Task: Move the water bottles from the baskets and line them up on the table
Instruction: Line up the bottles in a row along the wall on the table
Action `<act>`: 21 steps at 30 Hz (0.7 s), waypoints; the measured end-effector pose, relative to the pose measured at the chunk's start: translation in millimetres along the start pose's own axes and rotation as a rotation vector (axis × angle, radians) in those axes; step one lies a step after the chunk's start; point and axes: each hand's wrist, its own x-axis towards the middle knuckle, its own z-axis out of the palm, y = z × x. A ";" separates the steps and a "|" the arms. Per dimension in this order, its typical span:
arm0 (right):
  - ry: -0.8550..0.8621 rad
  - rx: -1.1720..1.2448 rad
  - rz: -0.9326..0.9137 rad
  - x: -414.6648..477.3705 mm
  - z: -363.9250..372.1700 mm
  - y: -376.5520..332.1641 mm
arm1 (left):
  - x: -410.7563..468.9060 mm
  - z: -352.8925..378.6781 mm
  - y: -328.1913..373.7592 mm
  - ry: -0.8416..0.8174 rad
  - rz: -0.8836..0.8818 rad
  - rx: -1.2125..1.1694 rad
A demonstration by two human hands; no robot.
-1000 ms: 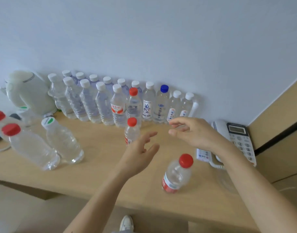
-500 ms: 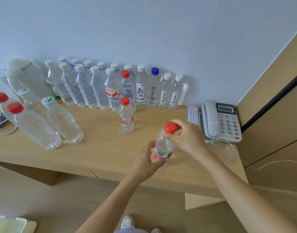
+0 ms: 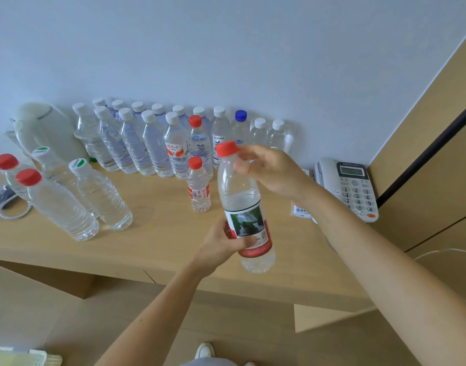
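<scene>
Bottle [image 3: 239,192] near upright, cap [image 3: 226,148] up, leaning left

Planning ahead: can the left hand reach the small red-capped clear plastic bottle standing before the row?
Likely not yet: left hand grips the tall red-capped labelled bottle, though the small bottle stands unobstructed.

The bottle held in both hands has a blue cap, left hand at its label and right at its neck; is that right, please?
Not quite: the head view shows a red cap on the bottle; left hand at the label, right hand at the neck.
</scene>
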 end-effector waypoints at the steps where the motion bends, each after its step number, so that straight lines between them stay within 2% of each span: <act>1: -0.072 0.093 0.034 0.6 -0.1 1.1 | -2.2 -2.7 2.2 -0.066 0.005 -0.024; 3: -0.153 0.201 0.079 2.0 0.2 0.9 | -5.7 -6.6 6.8 -0.182 0.006 -0.051; 5: -0.204 0.183 0.063 3.3 2.7 -2.1 | -8.4 -8.4 11.3 -0.270 0.007 -0.036; 8: -0.184 0.241 0.029 4.1 9.8 -4.1 | -9.9 -9.0 11.8 -0.315 -0.001 -0.024; 11: 0.042 0.308 -0.022 3.5 9.3 -7.9 | -9.0 -7.1 6.6 -0.203 -0.010 -0.090; 15: 0.358 0.105 -0.085 6.1 6.2 -13.8 | -2.0 -0.9 2.9 0.117 0.065 -0.010; 18: 0.441 0.059 -0.087 6.9 11.0 -15.4 | 1.5 -0.3 2.6 0.304 0.109 0.041; 21: 0.364 0.032 -0.098 6.0 10.6 -19.7 | -3.3 -6.6 6.4 0.262 0.114 0.004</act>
